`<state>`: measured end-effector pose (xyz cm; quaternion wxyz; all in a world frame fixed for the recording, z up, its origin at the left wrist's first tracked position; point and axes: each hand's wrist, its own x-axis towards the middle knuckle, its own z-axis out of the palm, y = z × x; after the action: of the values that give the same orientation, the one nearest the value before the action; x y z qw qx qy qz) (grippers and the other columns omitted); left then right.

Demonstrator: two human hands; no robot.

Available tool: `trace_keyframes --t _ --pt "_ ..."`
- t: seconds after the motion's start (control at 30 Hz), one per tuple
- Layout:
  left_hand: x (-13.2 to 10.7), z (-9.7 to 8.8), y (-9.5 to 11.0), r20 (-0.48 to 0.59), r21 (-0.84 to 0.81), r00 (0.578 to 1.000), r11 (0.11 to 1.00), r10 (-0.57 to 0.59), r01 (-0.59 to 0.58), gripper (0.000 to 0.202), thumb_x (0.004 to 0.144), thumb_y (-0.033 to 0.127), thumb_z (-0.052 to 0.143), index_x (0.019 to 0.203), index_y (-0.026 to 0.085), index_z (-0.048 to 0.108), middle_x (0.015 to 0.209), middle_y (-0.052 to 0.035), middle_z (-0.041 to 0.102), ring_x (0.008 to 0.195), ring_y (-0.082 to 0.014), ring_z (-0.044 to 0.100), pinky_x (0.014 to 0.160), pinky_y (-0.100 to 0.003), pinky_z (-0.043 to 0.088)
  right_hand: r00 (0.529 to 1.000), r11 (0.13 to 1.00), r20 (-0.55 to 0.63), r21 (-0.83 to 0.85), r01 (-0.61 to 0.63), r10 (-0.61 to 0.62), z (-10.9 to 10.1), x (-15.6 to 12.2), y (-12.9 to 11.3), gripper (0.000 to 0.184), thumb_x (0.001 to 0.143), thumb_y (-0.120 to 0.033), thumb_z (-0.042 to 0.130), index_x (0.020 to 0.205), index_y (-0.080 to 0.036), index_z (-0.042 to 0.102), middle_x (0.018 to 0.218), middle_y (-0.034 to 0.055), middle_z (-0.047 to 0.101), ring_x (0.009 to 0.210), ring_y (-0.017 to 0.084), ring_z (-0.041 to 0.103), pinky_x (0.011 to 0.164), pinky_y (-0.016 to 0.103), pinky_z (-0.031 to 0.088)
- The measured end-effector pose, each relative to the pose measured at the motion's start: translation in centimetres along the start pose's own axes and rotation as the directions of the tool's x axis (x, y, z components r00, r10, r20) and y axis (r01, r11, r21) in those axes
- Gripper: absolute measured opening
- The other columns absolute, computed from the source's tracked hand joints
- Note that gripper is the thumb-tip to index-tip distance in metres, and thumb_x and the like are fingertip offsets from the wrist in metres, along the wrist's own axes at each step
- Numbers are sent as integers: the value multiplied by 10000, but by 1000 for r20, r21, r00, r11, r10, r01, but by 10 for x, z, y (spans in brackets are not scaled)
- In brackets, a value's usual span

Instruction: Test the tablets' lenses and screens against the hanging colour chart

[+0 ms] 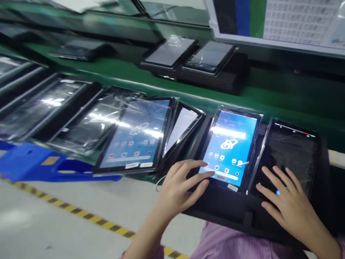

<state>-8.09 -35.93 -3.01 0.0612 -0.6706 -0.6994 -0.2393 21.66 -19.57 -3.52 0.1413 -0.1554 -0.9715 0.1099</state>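
Observation:
Two tablets lie side by side in a black foam tray (223, 212) in front of me. The left tablet (237, 136) is lit with a blue home screen, a white logo and rows of app icons. My left hand (183, 185) reaches over its lower left corner, fingers stretched, fingertips at or just over the glass. Beside it, the right tablet (293, 151) shows a dark screen with a thin status bar at the top. Spread fingers of my right hand (285, 198) rest on or just above its lower part. Neither hand grips anything.
Left of the tray a lit tablet (137, 133) leans over another tablet with a white screen (182, 126). Several film-covered tablets (81, 122) lie further left. Two more tablets (169, 52) sit on black foam at the back. A blue bin (35, 162) stands below the bench edge.

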Motion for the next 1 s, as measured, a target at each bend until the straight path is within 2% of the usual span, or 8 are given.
trace_keyframes --t 0.1,0.23,0.43,0.6,0.7,0.83,0.93,1.0 --pt "2 -2 0 24 14 997 997 70 -70 269 962 196 574 1084 324 777 1188 -52 730 1044 -253 649 921 -391 512 999 999 -33 2 36 -36 -1 -5 8 300 1008 -231 543 1264 -307 681 1574 50 476 1403 313 448 1197 532 275" --pt "11 7 13 128 12 976 983 178 -181 234 1006 312 581 1153 320 762 1284 -53 715 1128 -251 635 1007 -379 479 987 998 -159 63 -6 16 -7 -13 19 321 959 -188 596 1238 -320 683 1544 49 481 1342 328 511 1116 525 409" --pt "18 22 20 229 -40 960 987 164 -159 255 1011 487 607 1184 372 755 1490 -11 606 1313 -268 564 1187 -404 328 910 991 -402 119 -53 97 -9 -17 28 232 949 -153 583 1088 -244 743 1429 73 577 1140 289 637 911 448 539" --pt "14 22 6 96 -41 974 979 204 -201 271 1041 408 548 1219 341 740 1468 -68 610 1297 -294 565 1136 -434 372 831 973 -508 144 -179 228 -9 -20 31 203 971 -192 561 1073 -240 730 1328 87 629 966 257 658 672 377 519" --pt "11 20 -4 23 -37 984 984 174 -173 280 1026 277 542 1246 311 713 1459 -111 580 1274 -309 563 1060 -450 414 831 951 -463 193 -243 307 -9 -16 32 214 939 -252 662 1152 -240 674 1355 100 573 1098 298 632 795 431 545" --pt "5 19 -15 7 -47 990 989 142 -141 331 952 190 588 1238 305 705 1500 -91 531 1242 -311 586 1023 -450 440 855 899 -279 169 -405 437 -11 -16 34 555 876 -385 770 1366 -270 536 1550 130 360 1400 394 434 1045 594 493" --pt "2 20 -21 -7 -64 990 988 138 -138 335 929 182 589 1217 303 708 1522 -79 513 1215 -312 602 1013 -463 451 844 865 -195 163 -474 499 -16 -23 33 766 857 -458 783 1505 -295 408 1631 143 240 1500 439 278 1124 711 397" --pt "-1 22 -23 -13 -69 989 986 150 -151 326 921 184 593 1203 300 710 1522 -81 515 1203 -314 605 1003 -471 450 836 849 -157 162 -503 525 -19 -28 28 836 858 -486 782 1550 -308 348 1654 143 210 1516 450 239 1141 760 341"
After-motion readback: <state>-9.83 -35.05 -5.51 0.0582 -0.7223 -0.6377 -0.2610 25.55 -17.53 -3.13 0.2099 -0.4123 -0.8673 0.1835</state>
